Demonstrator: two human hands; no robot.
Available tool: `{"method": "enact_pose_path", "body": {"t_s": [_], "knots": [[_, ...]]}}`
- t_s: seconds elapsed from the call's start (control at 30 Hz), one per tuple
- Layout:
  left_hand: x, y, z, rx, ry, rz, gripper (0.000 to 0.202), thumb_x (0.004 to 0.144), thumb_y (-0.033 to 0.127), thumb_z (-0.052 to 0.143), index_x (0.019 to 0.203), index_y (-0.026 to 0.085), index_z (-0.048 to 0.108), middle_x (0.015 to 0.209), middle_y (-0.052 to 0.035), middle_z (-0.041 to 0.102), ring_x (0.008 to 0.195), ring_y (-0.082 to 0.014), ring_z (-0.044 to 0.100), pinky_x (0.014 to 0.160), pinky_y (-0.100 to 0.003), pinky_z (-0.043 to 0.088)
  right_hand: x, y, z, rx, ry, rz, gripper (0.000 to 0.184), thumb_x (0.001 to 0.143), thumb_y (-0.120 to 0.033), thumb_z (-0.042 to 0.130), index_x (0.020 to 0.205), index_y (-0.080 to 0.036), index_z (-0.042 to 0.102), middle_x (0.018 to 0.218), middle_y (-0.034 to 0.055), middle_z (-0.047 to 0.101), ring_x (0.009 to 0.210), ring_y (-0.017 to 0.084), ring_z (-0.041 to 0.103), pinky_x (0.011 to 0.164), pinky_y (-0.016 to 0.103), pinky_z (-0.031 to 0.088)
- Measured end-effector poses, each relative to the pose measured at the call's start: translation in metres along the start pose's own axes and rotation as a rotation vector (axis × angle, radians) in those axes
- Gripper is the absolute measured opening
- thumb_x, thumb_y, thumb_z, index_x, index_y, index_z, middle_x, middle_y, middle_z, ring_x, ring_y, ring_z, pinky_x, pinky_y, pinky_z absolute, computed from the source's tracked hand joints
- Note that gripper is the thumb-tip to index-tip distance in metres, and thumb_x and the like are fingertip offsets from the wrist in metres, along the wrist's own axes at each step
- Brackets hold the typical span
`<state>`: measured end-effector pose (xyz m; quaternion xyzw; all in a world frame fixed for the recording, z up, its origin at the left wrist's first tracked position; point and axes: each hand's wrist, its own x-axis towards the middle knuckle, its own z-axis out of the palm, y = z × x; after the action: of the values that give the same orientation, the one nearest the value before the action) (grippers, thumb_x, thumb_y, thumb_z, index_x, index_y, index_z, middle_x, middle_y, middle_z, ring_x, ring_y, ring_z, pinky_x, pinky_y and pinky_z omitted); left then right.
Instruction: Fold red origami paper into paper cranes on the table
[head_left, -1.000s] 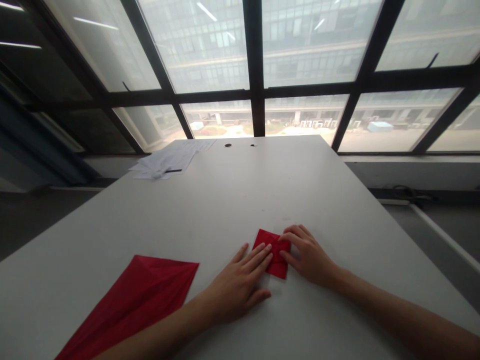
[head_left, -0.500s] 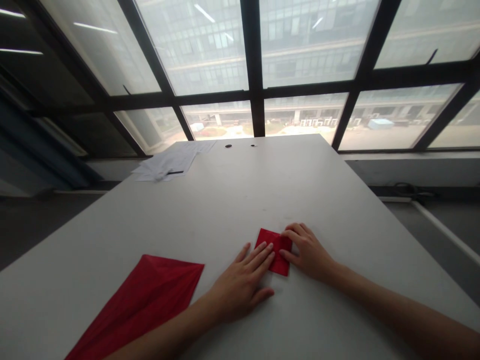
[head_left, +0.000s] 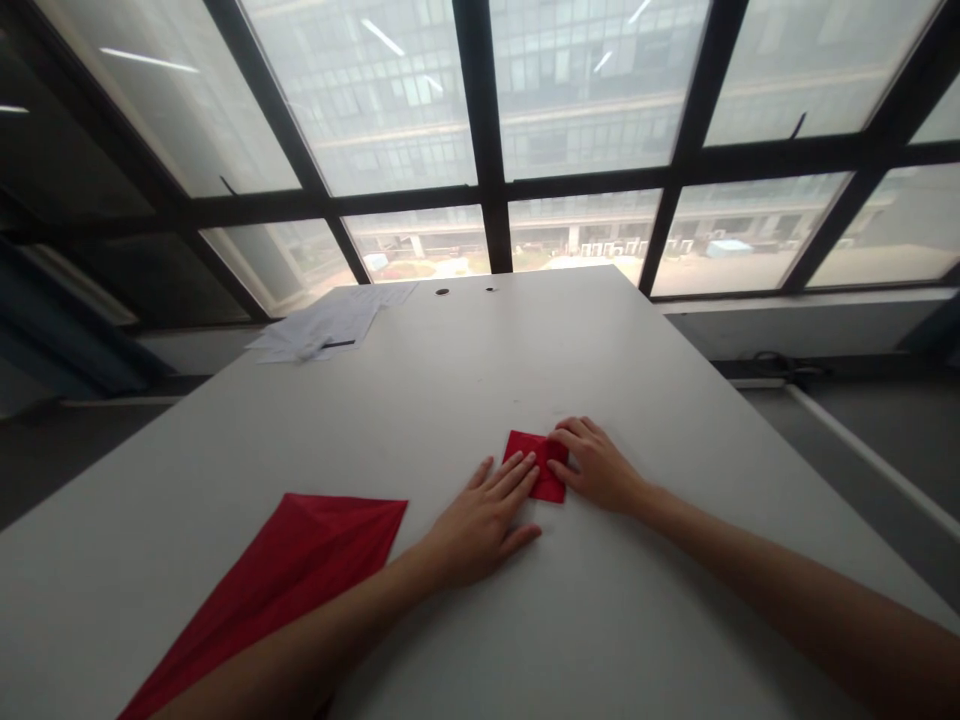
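A small folded red square [head_left: 553, 488], of thin paper or cloth, lies flat on the white table [head_left: 480, 390]. My left hand [head_left: 476, 530] rests flat with its fingertips on the square's left part, its thumb spread out to the near side. At the right edge of the square is my right hand [head_left: 596, 465], fingers curled, thumb and forefinger bent over that edge and gripping it. The fingers of both hands cover part of the square. To the left, partly under my left forearm, lies a larger creased red piece [head_left: 300, 560] with pointed corners.
Loose white printed sheets [head_left: 337, 318] are spread at the table's far left, with a dark strip [head_left: 337, 345] on them. Two small holes [head_left: 442, 292] show near the far edge. Beyond the table stand dark-framed windows [head_left: 491, 150].
The camera view has shifted, so the table, hands and red pieces appear slightly higher and farther left. Both hands keep nearly the same pose on the square.
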<state>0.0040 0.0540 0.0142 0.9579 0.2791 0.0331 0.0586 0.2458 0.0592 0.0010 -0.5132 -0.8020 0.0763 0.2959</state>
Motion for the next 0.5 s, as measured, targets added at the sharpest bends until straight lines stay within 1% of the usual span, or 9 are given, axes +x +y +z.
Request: {"method": "enact_pose_path", "body": {"t_s": [0.2, 0.33, 0.4, 0.5], "knots": [[0.0009, -0.0014, 0.0034, -0.006, 0.019, -0.001, 0.067, 0.101, 0.057, 0.029, 0.157, 0.025, 0.012, 0.163, -0.0067, 0.017, 0.151, -0.0222, 0.015, 0.122, -0.046, 0.009, -0.0007, -0.0025, -0.0001, -0.04, 0.001, -0.014, 0.025, 0.087, -0.017, 0.06, 0.111, -0.021, 0.062, 0.112, 0.0078, 0.06, 0.108, 0.024, 0.051, 0.099, 0.042, 0.042], [0.0016, -0.0023, 0.0028, -0.014, 0.013, -0.005, 0.066, 0.101, 0.057, 0.027, 0.157, 0.026, 0.011, 0.163, -0.005, 0.015, 0.151, -0.0217, 0.013, 0.122, -0.046, 0.009, -0.0005, -0.0022, -0.0001, -0.044, 0.001, -0.008, 0.024, 0.088, -0.018, 0.06, 0.112, -0.021, 0.062, 0.113, 0.0076, 0.06, 0.108, 0.023, 0.051, 0.099, 0.042, 0.042], [0.0014, -0.0022, 0.0023, -0.01, 0.011, -0.006, 0.067, 0.101, 0.058, 0.026, 0.157, 0.026, 0.009, 0.163, -0.0051, 0.015, 0.151, -0.0224, 0.011, 0.122, -0.047, 0.009, -0.0003, -0.0015, -0.0003, -0.041, -0.004, -0.003, 0.025, 0.088, -0.018, 0.06, 0.112, -0.021, 0.062, 0.113, 0.0074, 0.061, 0.109, 0.023, 0.051, 0.099, 0.042, 0.042], [-0.0006, -0.0007, 0.0036, 0.013, 0.023, -0.036, 0.071, 0.1, 0.061, 0.026, 0.157, 0.023, 0.009, 0.163, -0.0078, 0.016, 0.151, -0.026, 0.008, 0.121, -0.052, 0.01, -0.0001, 0.0001, -0.0004, -0.043, -0.012, 0.004, 0.029, 0.086, -0.018, 0.062, 0.115, -0.022, 0.061, 0.116, 0.0075, 0.061, 0.111, 0.024, 0.05, 0.099, 0.043, 0.041]]}}
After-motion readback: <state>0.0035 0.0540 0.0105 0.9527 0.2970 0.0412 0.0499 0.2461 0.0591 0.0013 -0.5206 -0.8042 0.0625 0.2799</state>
